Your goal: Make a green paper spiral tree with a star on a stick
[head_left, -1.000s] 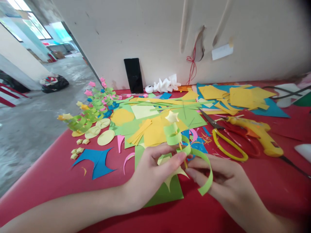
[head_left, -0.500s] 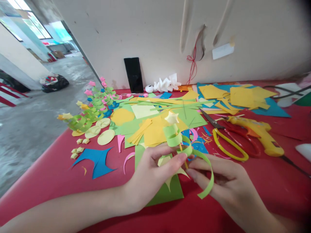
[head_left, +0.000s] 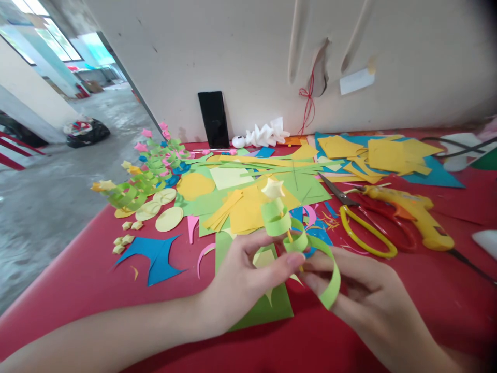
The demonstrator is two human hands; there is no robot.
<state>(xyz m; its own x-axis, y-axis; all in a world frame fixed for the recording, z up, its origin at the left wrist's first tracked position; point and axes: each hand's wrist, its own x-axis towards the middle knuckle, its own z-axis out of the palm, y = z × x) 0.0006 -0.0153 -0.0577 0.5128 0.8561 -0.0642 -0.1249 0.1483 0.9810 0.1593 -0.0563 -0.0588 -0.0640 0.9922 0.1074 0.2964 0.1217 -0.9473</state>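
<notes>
A pale yellow paper star (head_left: 273,187) tops a thin yellow stem (head_left: 290,237), which tilts down toward my right hand. Around the stem, a light green paper strip (head_left: 277,226) spirals in loose loops, and its tail curves over my right fingers. My left hand (head_left: 248,282) is closed, thumb and fingers pinching the strip against the stem below the upper loops. My right hand (head_left: 367,290) pinches the lower end of the stem, partly covered by the strip. A bit of blue shows by the right fingertips; its shape is mostly hidden.
Scissors (head_left: 367,233) and a yellow glue gun (head_left: 411,207) lie at the right. Finished curly paper plants (head_left: 130,194), paper discs (head_left: 170,219) and small stars (head_left: 123,241) occupy the left. Yellow paper pieces (head_left: 252,212) cover the middle; a phone (head_left: 214,120) leans on the wall.
The strip's loose tail has drawn in and up slightly toward the right hand. My left thumb has shifted a little right along the strip. The star has tilted slightly left.
</notes>
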